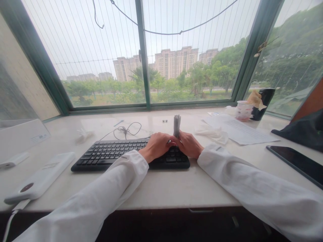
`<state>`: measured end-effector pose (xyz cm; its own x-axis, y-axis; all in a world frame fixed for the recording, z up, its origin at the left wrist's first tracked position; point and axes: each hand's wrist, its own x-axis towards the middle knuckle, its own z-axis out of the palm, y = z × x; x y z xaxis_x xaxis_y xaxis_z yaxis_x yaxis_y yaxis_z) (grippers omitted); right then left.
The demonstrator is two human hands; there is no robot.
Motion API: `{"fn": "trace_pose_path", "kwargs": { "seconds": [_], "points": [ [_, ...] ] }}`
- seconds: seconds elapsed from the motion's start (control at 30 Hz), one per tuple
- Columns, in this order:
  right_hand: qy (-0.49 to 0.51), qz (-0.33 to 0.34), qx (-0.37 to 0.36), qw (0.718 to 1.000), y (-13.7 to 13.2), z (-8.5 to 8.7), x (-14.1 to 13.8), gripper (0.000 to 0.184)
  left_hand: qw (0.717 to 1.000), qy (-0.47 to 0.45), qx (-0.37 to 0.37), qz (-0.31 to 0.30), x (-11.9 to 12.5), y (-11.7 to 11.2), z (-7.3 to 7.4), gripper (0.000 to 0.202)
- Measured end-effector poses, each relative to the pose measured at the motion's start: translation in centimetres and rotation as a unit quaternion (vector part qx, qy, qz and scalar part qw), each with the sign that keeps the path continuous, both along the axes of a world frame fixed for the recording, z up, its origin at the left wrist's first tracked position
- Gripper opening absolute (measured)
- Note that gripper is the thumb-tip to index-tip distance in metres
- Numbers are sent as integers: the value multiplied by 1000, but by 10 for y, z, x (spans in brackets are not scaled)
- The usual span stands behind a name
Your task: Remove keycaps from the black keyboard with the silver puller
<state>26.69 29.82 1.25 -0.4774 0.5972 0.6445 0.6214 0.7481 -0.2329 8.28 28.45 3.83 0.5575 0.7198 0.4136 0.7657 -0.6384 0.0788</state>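
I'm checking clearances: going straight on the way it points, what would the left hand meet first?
Most likely the right hand: it lies directly ahead of the left hand and appears to touch it, though depth there is unclear.

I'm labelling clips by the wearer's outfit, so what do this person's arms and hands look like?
Both arms wear long, plain white sleeves, the left sleeve and right sleeve loose and creased, ending at the wrists. The left hand and right hand are bare; no gloves, rings or watch show, nor any markings.
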Motion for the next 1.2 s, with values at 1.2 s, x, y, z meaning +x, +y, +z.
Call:
{"fn": "trace_pose_path", "kwargs": {
  "seconds": [1.2],
  "points": [
    [254, -1, -338, 906, 16, 24, 12, 13, 997, -67, 29, 18, -4, 3, 0, 19]
  ]
}}
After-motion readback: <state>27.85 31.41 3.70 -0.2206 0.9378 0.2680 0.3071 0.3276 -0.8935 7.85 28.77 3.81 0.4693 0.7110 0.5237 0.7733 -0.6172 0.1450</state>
